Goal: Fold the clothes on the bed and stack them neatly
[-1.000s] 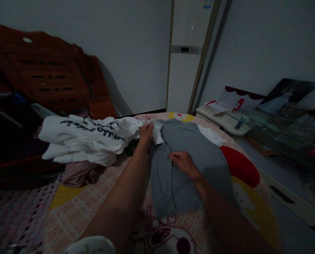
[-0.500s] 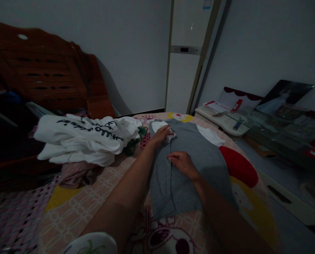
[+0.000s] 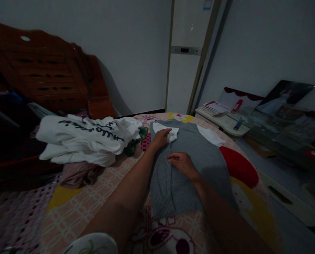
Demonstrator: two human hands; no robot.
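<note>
While the left hand (image 3: 161, 137) has one of two white sleeves (image 3: 174, 134) beneath its fingers, the right hand (image 3: 183, 163) touches one grey garment (image 3: 209, 158); whether either's fingers pinch is unclear.

Grey garment (image 3: 212, 158) with 2 white sleeves (image 3: 209, 134), black-lettered white clothing (image 3: 78, 151), pale-latticed peach cloth (image 3: 91, 192), reddish-brown chair (image 3: 47, 58)

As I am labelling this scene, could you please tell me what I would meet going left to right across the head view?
White garment with black lettering → grey garment, with the left hand and then the right hand over it → dark picture with a pale figure.
</note>
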